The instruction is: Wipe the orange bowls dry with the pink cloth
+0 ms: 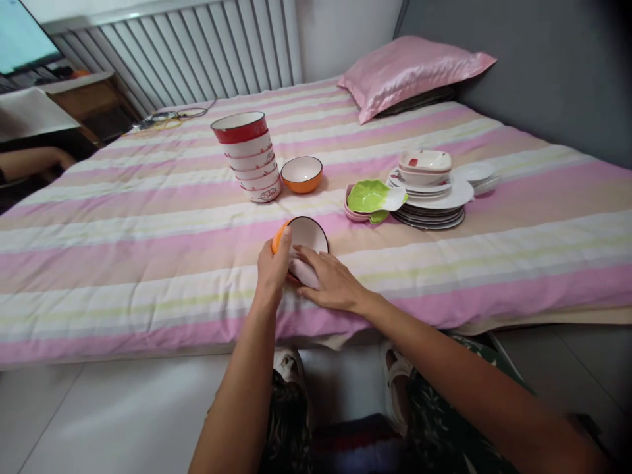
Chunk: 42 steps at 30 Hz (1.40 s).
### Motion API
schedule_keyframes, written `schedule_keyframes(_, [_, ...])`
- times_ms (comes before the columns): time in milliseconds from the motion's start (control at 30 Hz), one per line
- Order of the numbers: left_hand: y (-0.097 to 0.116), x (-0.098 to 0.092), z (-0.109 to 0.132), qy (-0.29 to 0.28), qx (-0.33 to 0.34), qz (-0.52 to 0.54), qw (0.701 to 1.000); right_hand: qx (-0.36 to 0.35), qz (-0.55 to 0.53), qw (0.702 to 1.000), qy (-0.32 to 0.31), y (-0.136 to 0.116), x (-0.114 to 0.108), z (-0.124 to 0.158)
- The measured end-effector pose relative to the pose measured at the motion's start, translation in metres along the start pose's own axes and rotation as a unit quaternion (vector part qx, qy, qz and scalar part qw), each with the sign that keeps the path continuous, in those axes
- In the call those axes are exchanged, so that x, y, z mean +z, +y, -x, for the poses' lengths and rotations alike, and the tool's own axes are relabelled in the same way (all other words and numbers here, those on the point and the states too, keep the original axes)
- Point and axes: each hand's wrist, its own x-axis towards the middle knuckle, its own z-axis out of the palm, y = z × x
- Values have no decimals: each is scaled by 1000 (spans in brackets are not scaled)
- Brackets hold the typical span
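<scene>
Near the front edge of the bed, an orange bowl with a white inside and dark rim is tilted toward me. My left hand grips its left side, thumb at the rim. A pale cloth lies against the inside of the bowl, with my right hand closed over it. Just behind stands a second orange bowl, upright. To its left rises a tall stack of white bowls topped by a red one.
Right of the bowls are stacked plates with small square dishes on top, and green leaf-shaped dishes beside them. A pink pillow lies at the back. Cables rest at the back left; another person's arm shows beyond.
</scene>
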Motion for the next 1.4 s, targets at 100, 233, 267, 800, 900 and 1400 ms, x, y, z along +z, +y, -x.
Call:
schedule_keyframes(100, [1, -2, 0, 2, -3, 5, 1000, -1, -97, 995, -3, -5, -4, -1])
schedule_keyframes(233, [2, -6, 3, -8, 3, 6, 1000, 23, -241, 970, 19, -1, -11, -5])
schedule_keyframes(267, [2, -6, 4, -13, 2, 5, 1000, 46, -290, 955, 42, 1, -14, -7])
schedule_keyframes(800, [2, -9, 5, -24, -24, 7, 999, 183, -682, 696, 131, 16, -38, -21])
schedule_keyframes(900, [0, -9, 3, -25, -24, -1, 999, 168, -672, 708, 133, 14, -40, -22])
schedule_keyframes(1400, [8, -13, 4, -26, -5, 18, 999, -49, -283, 957, -43, -16, -3, -11])
